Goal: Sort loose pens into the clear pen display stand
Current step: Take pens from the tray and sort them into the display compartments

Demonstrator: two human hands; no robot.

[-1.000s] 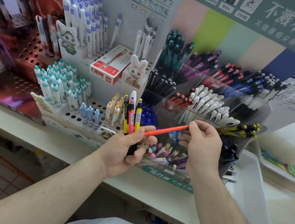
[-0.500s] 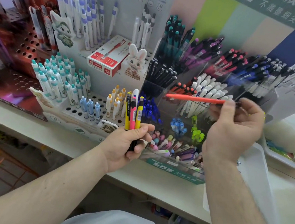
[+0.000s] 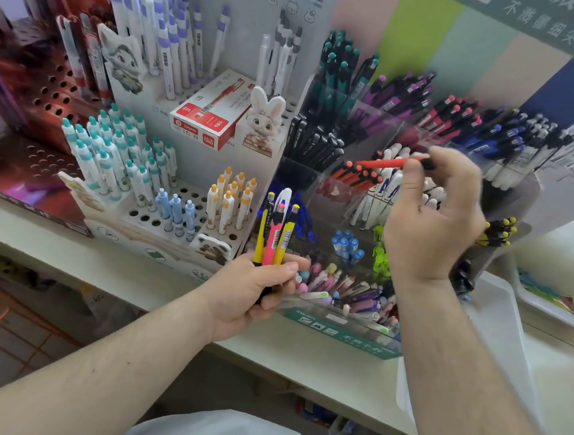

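Note:
My left hand (image 3: 255,292) grips a bundle of loose pens (image 3: 275,230), yellow, pink and white, standing upright in front of the clear pen display stand (image 3: 342,328). My right hand (image 3: 431,225) is raised over the stand and pinches a thin orange-red pen (image 3: 384,163) near its dark end, lying roughly level and pointing left. It hovers just above a compartment of matching orange-red pens (image 3: 354,176), beside white pens (image 3: 389,191). The stand's other compartments hold black, teal, purple, red and blue pens.
A white cardboard display (image 3: 175,222) with teal, blue and orange-capped pens stands to the left, a red pen box (image 3: 208,115) and a rabbit figure (image 3: 264,121) on it. A dark red perforated rack (image 3: 48,95) is far left. A white tray (image 3: 497,323) lies at right on the pale shelf (image 3: 69,255).
My right hand has carried the orange-red pen up and away from my left hand's bundle, to just above the orange-red pen compartment. The left hand has stayed put.

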